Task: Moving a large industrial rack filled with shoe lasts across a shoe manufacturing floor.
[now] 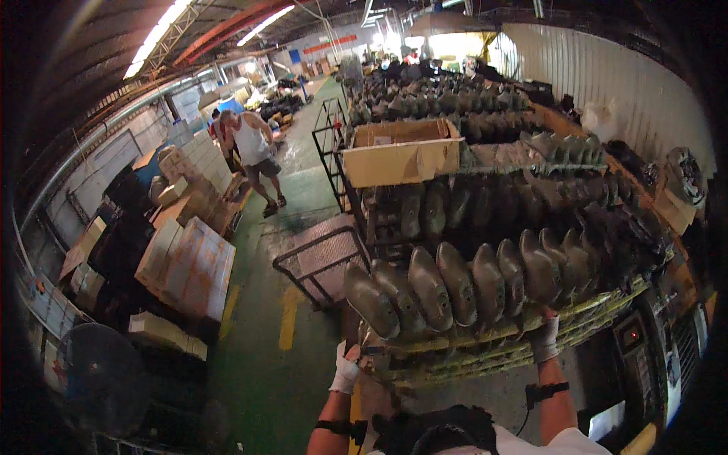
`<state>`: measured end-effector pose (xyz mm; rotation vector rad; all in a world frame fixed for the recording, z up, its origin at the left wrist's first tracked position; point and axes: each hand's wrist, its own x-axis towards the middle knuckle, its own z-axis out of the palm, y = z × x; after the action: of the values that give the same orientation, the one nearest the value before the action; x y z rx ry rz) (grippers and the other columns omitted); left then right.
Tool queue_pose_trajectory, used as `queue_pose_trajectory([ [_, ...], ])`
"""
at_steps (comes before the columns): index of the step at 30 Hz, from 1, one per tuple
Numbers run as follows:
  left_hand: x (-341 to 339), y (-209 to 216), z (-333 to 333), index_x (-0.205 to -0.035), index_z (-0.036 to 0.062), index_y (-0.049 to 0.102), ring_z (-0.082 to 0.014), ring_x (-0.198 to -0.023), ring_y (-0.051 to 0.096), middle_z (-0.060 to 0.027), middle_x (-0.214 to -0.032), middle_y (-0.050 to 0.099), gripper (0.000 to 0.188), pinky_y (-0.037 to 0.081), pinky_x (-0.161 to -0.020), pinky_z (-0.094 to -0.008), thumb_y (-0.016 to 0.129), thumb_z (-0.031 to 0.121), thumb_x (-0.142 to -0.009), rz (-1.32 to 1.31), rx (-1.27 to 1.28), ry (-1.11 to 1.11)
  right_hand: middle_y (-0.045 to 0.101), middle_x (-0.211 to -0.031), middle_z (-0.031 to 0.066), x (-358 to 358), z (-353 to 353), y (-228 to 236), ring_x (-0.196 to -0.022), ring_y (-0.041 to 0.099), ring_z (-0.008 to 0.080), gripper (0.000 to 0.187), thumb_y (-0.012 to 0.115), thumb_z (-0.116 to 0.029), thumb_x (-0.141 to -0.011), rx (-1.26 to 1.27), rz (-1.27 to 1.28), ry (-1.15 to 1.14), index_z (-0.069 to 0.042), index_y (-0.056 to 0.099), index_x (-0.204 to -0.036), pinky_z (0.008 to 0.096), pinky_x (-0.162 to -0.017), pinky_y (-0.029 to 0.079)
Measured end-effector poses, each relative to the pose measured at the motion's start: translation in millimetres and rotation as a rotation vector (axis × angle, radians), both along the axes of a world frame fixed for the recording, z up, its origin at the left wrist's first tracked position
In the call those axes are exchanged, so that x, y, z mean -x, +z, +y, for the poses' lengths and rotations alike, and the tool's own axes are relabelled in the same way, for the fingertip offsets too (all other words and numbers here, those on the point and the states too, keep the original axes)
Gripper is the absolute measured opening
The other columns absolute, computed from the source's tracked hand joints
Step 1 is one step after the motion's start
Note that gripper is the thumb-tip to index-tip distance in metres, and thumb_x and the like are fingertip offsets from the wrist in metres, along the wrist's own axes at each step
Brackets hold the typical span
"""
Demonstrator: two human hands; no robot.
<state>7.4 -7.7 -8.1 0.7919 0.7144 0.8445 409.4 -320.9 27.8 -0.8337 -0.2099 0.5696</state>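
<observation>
A tiered rack [485, 331] with yellowish rails stands in front of me. Along its top leans a row of dark olive, shoe-shaped pieces [429, 290], side by side and tilted upward. My left hand [349, 368], in a white glove with bare fingertips, is closed round the rack's near left corner. My right hand [544, 343], also gloved, grips the front rail farther right, its fingertips partly hidden by the rack. Dark straps circle both forearms.
Beyond, more racks of similar pieces [455, 205] fill the right side, with a cardboard box [402, 163] on top. A platform trolley [322, 262] stands left of the rack. Stacked cartons [189, 265] and a round fan [102, 379] line the left. Another person [254, 144] walks in the aisle.
</observation>
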Motion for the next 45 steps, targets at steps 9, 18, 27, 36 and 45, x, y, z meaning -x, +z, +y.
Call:
queue_pose_trajectory([
  [9,11.6,6.0,-2.2,-0.106,0.0074,0.050,-0.0121,-0.063,0.055,-0.0019,-0.084,0.054,0.037,0.045,-0.046,-0.0227,0.067,0.027,-0.080,-0.083,-0.134,-0.110,0.058,-0.108,0.0077,-9.7,-3.0,-9.6,-0.100,0.056,0.0243,0.058,0.053,-0.050,-0.079,0.075,-0.116,0.079,-0.004,0.055,-0.113,0.0416,-0.083,0.047],
  [18,17.1,-13.9,1.5,-0.106,0.0079,0.048,-0.0133,-0.060,0.054,-0.0032,-0.082,0.055,0.030,0.043,-0.047,-0.0257,0.062,0.022,-0.084,0.006,-0.162,0.010,0.057,-0.111,0.0088,-12.8,3.1,-13.0,-0.102,0.055,0.0233,0.057,0.052,-0.047,-0.080,0.025,-0.063,0.130,-0.003,0.052,-0.117,0.0407,-0.090,0.044],
  [27,6.2,17.7,-9.4,-0.099,0.0058,0.051,-0.0122,-0.049,0.046,-0.0042,-0.070,0.054,0.027,0.036,-0.043,-0.0257,0.060,0.026,-0.085,0.003,-0.114,0.104,0.058,-0.108,0.0082,-11.1,13.7,-17.9,-0.101,0.055,0.0250,0.053,0.053,-0.045,-0.079,-0.094,-0.038,0.090,-0.005,0.054,-0.114,0.0416,-0.088,0.044],
  [36,14.6,-1.6,11.6,-0.099,0.0051,0.051,-0.0132,-0.060,0.051,-0.0030,-0.077,0.054,0.023,0.043,-0.057,-0.0273,0.058,0.023,-0.085,-0.079,-0.073,0.016,0.057,-0.108,0.0055,2.8,23.4,3.9,-0.100,0.053,0.0234,0.048,0.052,-0.046,-0.079,0.055,0.020,0.034,-0.008,0.056,-0.110,0.0438,-0.083,0.044],
  [45,-4.0,50.8,-18.6,-0.086,0.0060,0.054,-0.0078,-0.052,0.046,0.0028,-0.066,0.048,0.035,0.034,-0.044,-0.0248,0.063,0.040,-0.082,0.107,-0.389,0.085,0.053,-0.114,0.0070,25.1,11.7,34.6,-0.108,0.047,0.0241,0.049,0.049,-0.046,-0.082,-0.025,-0.069,0.111,-0.009,0.054,-0.113,0.0458,-0.091,0.037],
])
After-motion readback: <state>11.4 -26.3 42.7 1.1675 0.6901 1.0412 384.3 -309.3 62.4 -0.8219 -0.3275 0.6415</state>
